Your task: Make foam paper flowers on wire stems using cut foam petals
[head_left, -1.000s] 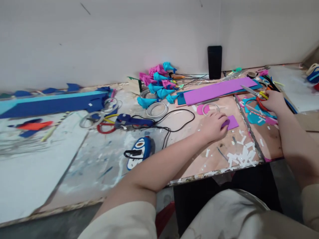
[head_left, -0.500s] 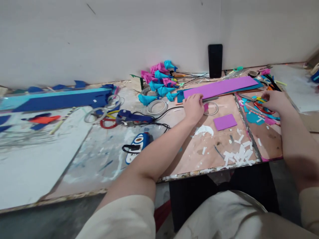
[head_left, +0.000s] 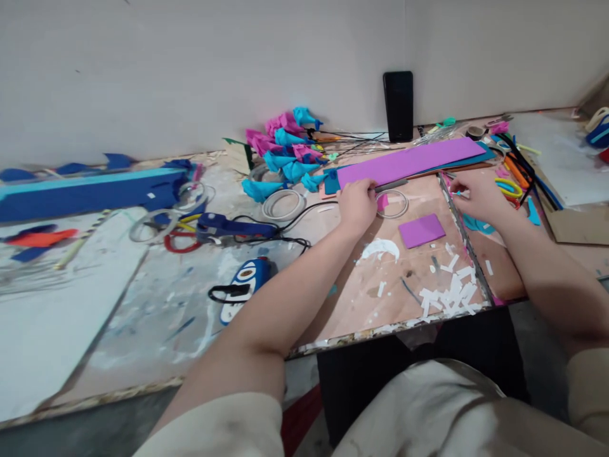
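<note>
My left hand (head_left: 359, 204) is closed at the near left end of a long purple foam strip (head_left: 412, 160), fingers curled over its edge. Blue sheets (head_left: 485, 151) lie beneath the strip. A dark grey, thin tool (head_left: 392, 185) sticks out by my fingertips, beside a white tape ring (head_left: 392, 204). Over the seam of the boards, my right hand (head_left: 476, 198) is closed in a pinch. A small pale blue-and-white piece (head_left: 459, 193) shows at its fingertips. Between the hands and the table edge lies a small purple foam rectangle (head_left: 421, 230).
White paper strips (head_left: 451, 292) are heaped near the front edge. Scissors with yellow handles (head_left: 509, 187) lie beyond my right hand. Left stand a blue glue gun (head_left: 233, 226), tape rolls (head_left: 284, 205) and paper flowers (head_left: 280, 149). A phone (head_left: 398, 106) leans on the wall.
My right hand has moved left, away from the scissors, and now shows a small piece at its fingertips. My left hand stays on the strip. The camera view has turned slightly right.
</note>
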Demonstrator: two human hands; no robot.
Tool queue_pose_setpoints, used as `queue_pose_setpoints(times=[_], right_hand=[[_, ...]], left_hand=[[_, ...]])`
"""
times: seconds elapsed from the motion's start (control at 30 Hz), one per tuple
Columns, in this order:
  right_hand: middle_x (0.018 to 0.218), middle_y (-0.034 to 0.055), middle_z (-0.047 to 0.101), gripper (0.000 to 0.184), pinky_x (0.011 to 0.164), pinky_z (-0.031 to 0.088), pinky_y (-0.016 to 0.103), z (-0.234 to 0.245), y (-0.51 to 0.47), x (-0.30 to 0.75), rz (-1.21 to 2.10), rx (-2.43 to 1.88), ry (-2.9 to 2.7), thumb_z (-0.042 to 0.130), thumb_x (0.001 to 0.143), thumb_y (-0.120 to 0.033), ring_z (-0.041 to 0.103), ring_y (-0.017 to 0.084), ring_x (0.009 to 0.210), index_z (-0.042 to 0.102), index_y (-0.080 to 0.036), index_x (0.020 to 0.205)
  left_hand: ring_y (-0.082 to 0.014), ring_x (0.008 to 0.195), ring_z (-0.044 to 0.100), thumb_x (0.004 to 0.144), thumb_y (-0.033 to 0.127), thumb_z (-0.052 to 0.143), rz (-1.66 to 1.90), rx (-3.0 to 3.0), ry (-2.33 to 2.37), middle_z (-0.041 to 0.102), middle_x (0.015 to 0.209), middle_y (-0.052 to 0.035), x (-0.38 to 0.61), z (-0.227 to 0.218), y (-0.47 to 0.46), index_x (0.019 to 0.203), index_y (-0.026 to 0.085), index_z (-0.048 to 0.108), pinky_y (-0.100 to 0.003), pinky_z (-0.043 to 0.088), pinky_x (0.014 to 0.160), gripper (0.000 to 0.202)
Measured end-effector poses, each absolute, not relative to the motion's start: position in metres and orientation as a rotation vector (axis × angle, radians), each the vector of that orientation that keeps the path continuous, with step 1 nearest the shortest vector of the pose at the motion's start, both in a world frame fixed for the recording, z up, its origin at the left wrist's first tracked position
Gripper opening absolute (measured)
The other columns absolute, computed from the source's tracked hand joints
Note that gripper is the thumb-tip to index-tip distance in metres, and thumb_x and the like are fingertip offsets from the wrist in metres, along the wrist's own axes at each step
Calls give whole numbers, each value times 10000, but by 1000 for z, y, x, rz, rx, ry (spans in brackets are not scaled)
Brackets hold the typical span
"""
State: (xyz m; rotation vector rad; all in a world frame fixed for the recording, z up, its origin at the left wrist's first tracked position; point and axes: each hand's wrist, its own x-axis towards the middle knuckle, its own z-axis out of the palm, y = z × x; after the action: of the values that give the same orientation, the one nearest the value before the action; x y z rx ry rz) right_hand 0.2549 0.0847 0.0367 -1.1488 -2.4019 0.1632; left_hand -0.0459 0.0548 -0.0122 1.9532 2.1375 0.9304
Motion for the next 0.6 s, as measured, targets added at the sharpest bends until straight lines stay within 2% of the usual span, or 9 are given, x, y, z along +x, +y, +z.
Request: queue_pose_setpoints(times=[0.23,0.43,0.6], right_hand=[[828,92,705,124,727,444,345,35,82,249,211,-1108,-2443,575,753,-211,635,255,792,665,-180,833],[824,92,709,117,726,443,339,32,81,247,280,-1101,-2440,578,747,-195,628,245,775,665,-175,822],[830,86,720,116,746,443,339,29,82,244,300,-1053,-2431,597,735,-176,636,250,805,678,-177,818]], left_hand=[[-290,1055,657,873,166,598,997,1873,2119,778,1065,-80,-51,-21,60,1024,213,748,-414,447,949,218],[-337,1131,620,864,146,573,849,1920,2234,754,1082,-115,-44,-14,57,1028,217,712,-479,416,964,227],[-271,1059,649,844,110,533,936,1921,2140,743,1067,-78,-46,-17,60,999,215,687,-395,448,950,243]])
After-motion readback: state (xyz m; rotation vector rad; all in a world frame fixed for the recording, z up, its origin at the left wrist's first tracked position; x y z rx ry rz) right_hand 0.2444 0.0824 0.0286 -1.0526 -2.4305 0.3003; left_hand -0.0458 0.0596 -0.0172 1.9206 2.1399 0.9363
